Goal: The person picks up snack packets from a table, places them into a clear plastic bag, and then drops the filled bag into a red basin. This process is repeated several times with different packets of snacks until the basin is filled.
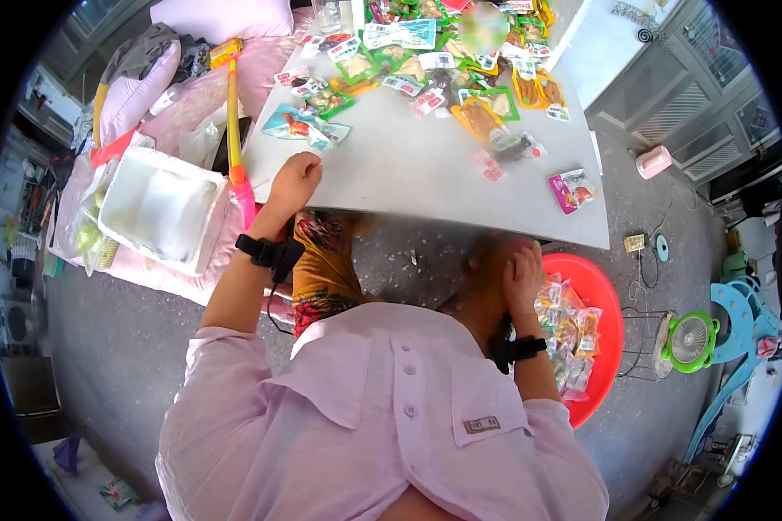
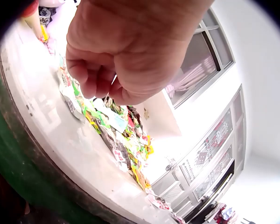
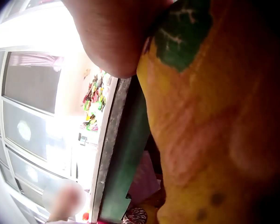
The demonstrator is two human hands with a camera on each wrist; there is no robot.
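Observation:
My left hand [image 1: 295, 181] is over the front left edge of the table [image 1: 382, 174], its fingers loosely curled with nothing visible between them. Just beyond it lies a light-blue and white food packet [image 1: 308, 128]. In the left wrist view the left hand [image 2: 126, 51] overlaps part of a packet pile. My right hand [image 1: 523, 278] rests on the right knee, holding nothing visible; the right wrist view shows part of that hand [image 3: 116, 37] against yellow patterned cloth [image 3: 191, 130]. Beside the right hand, a red basin [image 1: 615, 317] contains several packets [image 1: 573, 334].
Many vacuum-sealed food packets [image 1: 400, 56] are heaped at the table's far side. A pink and white packet [image 1: 572, 191] lies alone near the right corner. To the left, a white foam box [image 1: 161, 208] sits on pink bedding. A green fan [image 1: 691, 341] stands on the right floor.

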